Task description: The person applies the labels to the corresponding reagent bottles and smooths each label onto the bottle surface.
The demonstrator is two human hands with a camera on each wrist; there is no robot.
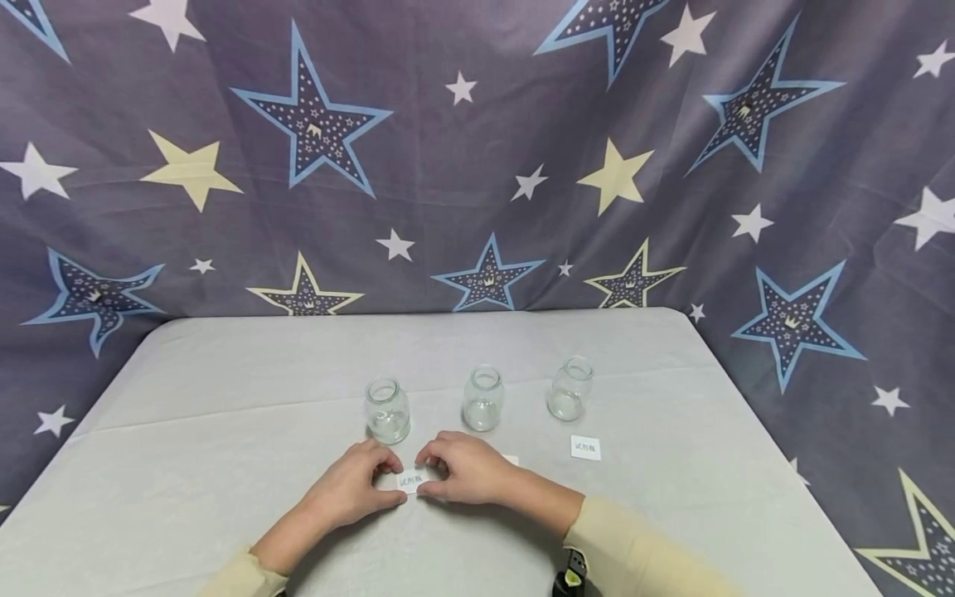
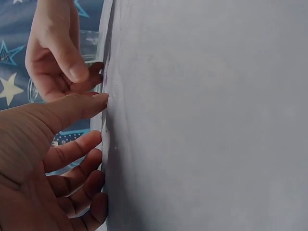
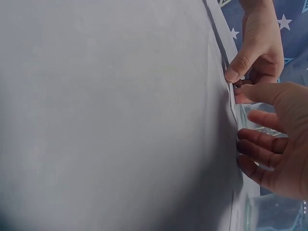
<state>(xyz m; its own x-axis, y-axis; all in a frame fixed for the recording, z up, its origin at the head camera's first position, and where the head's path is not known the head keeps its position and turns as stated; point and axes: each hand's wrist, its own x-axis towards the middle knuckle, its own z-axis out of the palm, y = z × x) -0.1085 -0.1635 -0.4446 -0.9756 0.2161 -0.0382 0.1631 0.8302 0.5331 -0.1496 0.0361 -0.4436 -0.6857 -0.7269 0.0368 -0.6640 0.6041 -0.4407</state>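
A small white label card point(image 1: 410, 481) with handwritten characters lies in front of the left jar. My left hand point(image 1: 356, 483) holds its left end between thumb and index finger, one at the near edge and one at the far edge. At the right end my right hand point(image 1: 468, 469) holds it likewise. In the left wrist view the left hand point(image 2: 53, 154) has its other fingers bent loosely against the cloth; the right wrist view shows the right hand point(image 3: 284, 139) much the same, with the card itself not discernible there. A clear glass jar point(image 1: 388, 412) stands just beyond the card.
Two more clear glass jars, the middle jar point(image 1: 483, 400) and the right jar point(image 1: 570, 390), stand in a row. One label card point(image 1: 585, 448) lies before the right jar; another card point(image 1: 511, 459) is mostly hidden behind my right hand. A starred curtain point(image 1: 448, 199) backs the cloth-covered table point(image 1: 224, 365).
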